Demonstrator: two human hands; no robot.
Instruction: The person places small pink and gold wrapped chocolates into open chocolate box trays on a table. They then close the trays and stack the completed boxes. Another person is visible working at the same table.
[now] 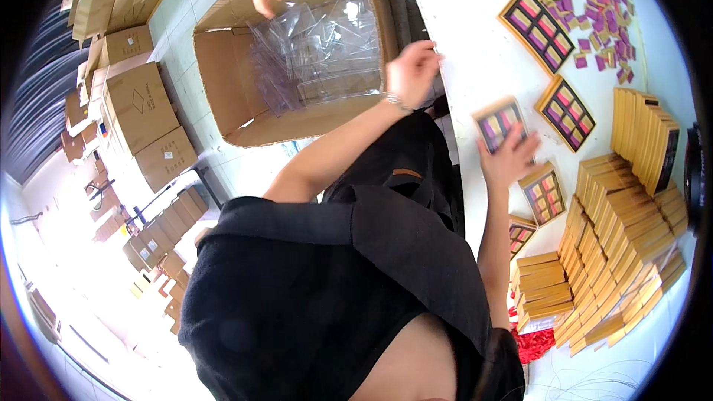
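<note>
Your right hand (509,157), right of centre in the frame, lies over the lower end of a colour palette (499,123). Its fingers are spread across the face, with the thumb toward the left side; blur hides the contact, so you cannot tell whether they pinch the palette or merely rest on it. Your left hand (412,74), above centre, is half curled beside the edge of the white table (464,44); it too is blurred, and its closure cannot be told.

The palette shows its coloured pans toward you. Its visible end points to the upper left; the long axis appears to slant from there down to the lower right, though your fingers cover the far end. Judged by its thin, flat form, it should be light and stiff, its rim perhaps smooth enough to slip, its pans likely fragile. Take it by the two long edges, fingertips clear of the colours.

Farther out, an upper palette (536,30) and a middle palette (566,113) lie face up, both slanting toward the lower right. Stacked gold cases (616,215) occupy the right; a carton (230,82) of clear plastic pieces (338,37) stands at upper centre.
</note>
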